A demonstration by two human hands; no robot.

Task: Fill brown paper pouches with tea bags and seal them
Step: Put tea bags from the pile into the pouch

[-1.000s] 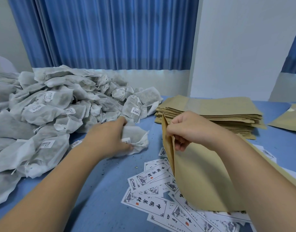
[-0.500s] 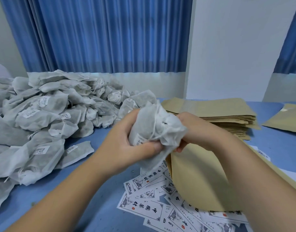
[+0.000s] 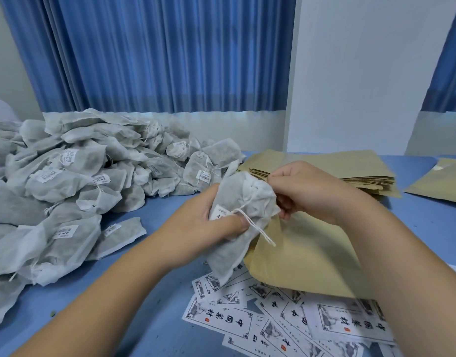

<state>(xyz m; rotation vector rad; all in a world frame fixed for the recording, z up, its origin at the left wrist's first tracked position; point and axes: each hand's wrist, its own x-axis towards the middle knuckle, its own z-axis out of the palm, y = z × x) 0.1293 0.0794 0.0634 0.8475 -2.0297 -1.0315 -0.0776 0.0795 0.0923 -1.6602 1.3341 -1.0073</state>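
My left hand (image 3: 209, 222) grips a white fabric tea bag (image 3: 239, 202) with a drawstring and a small label, holding it upright in the middle of the view. My right hand (image 3: 306, 191) pinches the top edge of a brown paper pouch (image 3: 304, 256) that stands tilted over the table. The tea bag's upper part touches my right fingers at the pouch's mouth, and its lower end hangs in front of the pouch. Whether any of it is inside the pouch is hidden.
A big heap of white tea bags (image 3: 67, 181) covers the left of the blue table (image 3: 157, 318). A stack of flat brown pouches (image 3: 350, 171) lies behind my hands, one more pouch (image 3: 438, 181) at far right. Printed paper labels (image 3: 286, 320) lie scattered near me.
My left hand took a tea bag from beside the heap and carried it right and up to the pouch mouth. My right hand kept holding the pouch.
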